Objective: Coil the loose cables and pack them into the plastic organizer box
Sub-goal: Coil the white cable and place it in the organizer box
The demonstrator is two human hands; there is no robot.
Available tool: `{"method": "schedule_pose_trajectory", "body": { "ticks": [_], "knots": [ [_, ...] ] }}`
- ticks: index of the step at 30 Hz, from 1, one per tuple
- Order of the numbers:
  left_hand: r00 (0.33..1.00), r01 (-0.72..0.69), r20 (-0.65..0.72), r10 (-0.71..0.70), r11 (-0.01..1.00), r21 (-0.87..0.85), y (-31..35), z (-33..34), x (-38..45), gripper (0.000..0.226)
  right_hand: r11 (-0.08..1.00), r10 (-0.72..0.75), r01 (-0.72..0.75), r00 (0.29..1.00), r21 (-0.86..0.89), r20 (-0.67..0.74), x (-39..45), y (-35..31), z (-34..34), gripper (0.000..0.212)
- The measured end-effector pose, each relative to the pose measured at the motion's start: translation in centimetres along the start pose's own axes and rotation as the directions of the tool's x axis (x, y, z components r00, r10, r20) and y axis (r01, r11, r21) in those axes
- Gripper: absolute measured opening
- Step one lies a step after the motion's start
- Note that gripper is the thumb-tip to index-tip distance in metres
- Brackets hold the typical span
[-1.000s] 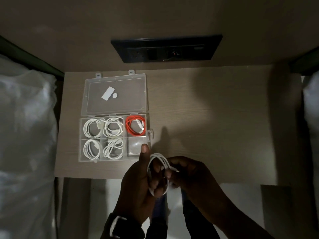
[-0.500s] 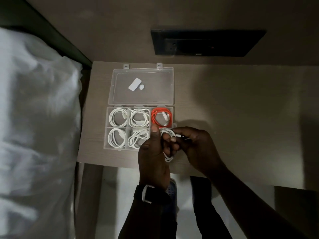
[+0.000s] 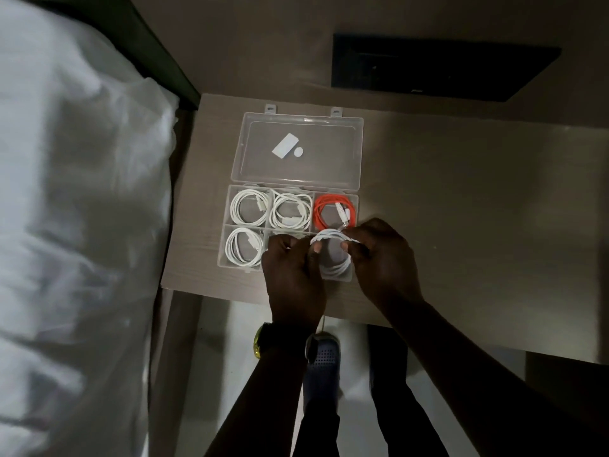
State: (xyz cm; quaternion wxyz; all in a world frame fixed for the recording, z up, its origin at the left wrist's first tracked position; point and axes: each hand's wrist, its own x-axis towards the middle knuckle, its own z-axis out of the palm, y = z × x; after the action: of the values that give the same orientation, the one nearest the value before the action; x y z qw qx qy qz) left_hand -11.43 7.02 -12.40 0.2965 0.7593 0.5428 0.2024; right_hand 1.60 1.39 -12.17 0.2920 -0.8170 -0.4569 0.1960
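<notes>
A clear plastic organizer box [image 3: 225,245] lies open on the small table [image 3: 461,225], its lid [image 3: 296,150] folded back. White coiled cables fill three visible compartments, among them one at the back left [image 3: 247,211], and an orange coil [image 3: 333,211] sits at the back right. My left hand [image 3: 293,275] and my right hand [image 3: 382,258] both grip a white coiled cable [image 3: 333,255], holding it over the front right compartment. My left hand hides the front middle compartment.
A white bed sheet [image 3: 75,225] fills the left side, close to the table's left edge. A dark socket panel [image 3: 441,65] is set in the wall behind the table. Blue shoes [image 3: 321,367] show on the floor below the table's front edge.
Both hands carried the white coil from in front of the table edge forward to over the box's front right compartment. The camera shifted, so the box sits more central.
</notes>
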Motion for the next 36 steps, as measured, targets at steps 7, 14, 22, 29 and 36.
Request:
{"method": "schedule_pose_trajectory", "body": {
  "ticks": [7,14,22,29,36],
  "knots": [
    [0.999,0.049,0.0,-0.049,0.995,-0.082,-0.3,0.2,-0.5,0.026,0.997,-0.071,0.071,0.997,-0.033,0.001,0.1,0.1,0.5,0.027],
    [0.999,-0.051,-0.008,0.051,0.999,-0.003,-1.0,-0.2,-0.9,0.016,0.975,-0.146,0.155,0.987,-0.16,0.069,-0.2,0.4,0.6,0.019],
    [0.992,-0.082,0.092,0.086,0.996,-0.037,-1.5,-1.7,-0.6,0.021,0.918,-0.29,0.345,0.92,-0.194,0.266,-0.7,0.4,-0.9,0.006],
    [0.996,-0.03,0.077,0.035,0.998,-0.062,-0.9,-1.1,0.0,0.018,0.902,-0.325,0.395,0.887,-0.174,0.327,-1.2,0.0,-1.0,0.018],
    [0.99,-0.125,0.06,0.125,0.992,0.005,-1.5,-0.9,-0.5,0.011,0.833,-0.415,0.523,0.806,-0.18,0.423,-2.0,1.0,-1.7,0.046]
  ]
}}
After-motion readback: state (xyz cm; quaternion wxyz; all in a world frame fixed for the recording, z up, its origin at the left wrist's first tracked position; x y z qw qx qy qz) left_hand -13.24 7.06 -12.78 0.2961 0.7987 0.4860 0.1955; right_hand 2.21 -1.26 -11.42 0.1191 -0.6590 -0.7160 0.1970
